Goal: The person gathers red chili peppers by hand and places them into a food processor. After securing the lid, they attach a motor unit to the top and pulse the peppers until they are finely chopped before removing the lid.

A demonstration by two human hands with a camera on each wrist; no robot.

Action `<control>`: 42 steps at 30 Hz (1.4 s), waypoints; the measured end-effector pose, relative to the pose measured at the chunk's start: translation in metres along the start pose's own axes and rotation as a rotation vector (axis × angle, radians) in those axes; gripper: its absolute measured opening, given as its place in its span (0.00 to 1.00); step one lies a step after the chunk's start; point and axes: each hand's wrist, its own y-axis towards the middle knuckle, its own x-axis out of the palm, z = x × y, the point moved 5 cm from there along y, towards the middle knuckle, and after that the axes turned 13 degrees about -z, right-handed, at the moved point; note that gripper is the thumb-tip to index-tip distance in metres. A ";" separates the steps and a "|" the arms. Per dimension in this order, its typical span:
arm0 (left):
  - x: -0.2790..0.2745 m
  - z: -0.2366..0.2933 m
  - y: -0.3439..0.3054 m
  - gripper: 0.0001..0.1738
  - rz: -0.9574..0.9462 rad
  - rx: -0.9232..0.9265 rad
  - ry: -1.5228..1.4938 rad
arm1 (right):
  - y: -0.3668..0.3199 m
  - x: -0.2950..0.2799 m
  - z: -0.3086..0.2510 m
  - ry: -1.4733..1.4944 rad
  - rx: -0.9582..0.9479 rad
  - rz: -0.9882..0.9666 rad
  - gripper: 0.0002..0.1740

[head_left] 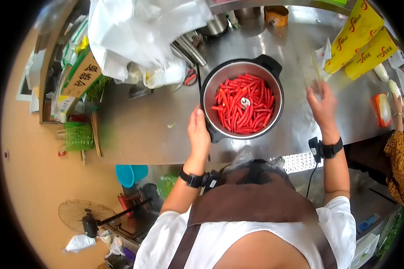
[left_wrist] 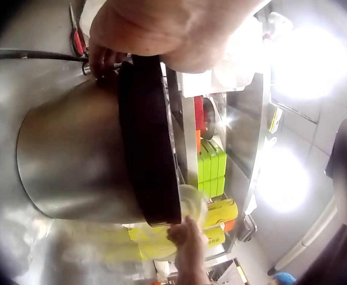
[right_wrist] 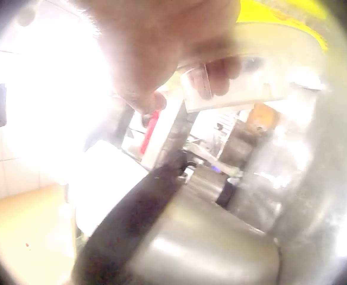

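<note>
A round pot with a black rim (head_left: 204,85) stands on the steel counter, holding many red chilies (head_left: 238,101) around a metal centre piece (head_left: 245,101). Against the pot's left outer side rests the left hand (head_left: 199,134), its fingers extended beside a black handle; the left wrist view shows this hand (left_wrist: 161,29) above the pot's metal wall (left_wrist: 78,154). To the right of the pot, the right hand (head_left: 323,105) pinches a clear plastic piece (head_left: 310,69), blurred in the head view. In the right wrist view the fingers show through this clear piece (right_wrist: 256,77).
Yellow printed rolls (head_left: 354,40) lie at the back right, white plastic bags (head_left: 130,36) at the back left. Red-handled scissors (head_left: 191,79) lie left of the pot. Metal pots (head_left: 215,25) and an orange tin (head_left: 276,16) stand behind. Another person's arm (head_left: 398,107) shows at the far right.
</note>
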 end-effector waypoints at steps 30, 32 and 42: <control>0.007 0.025 0.015 0.34 -0.153 0.136 0.055 | -0.040 0.095 -0.165 -0.272 -0.710 -0.578 0.38; 0.003 0.016 0.019 0.34 -0.176 0.107 0.160 | -0.040 0.096 -0.167 -0.291 -0.710 -0.577 0.40; 0.014 0.044 0.018 0.31 -0.215 0.336 0.816 | -0.040 0.098 -0.175 -0.352 -0.637 -0.636 0.39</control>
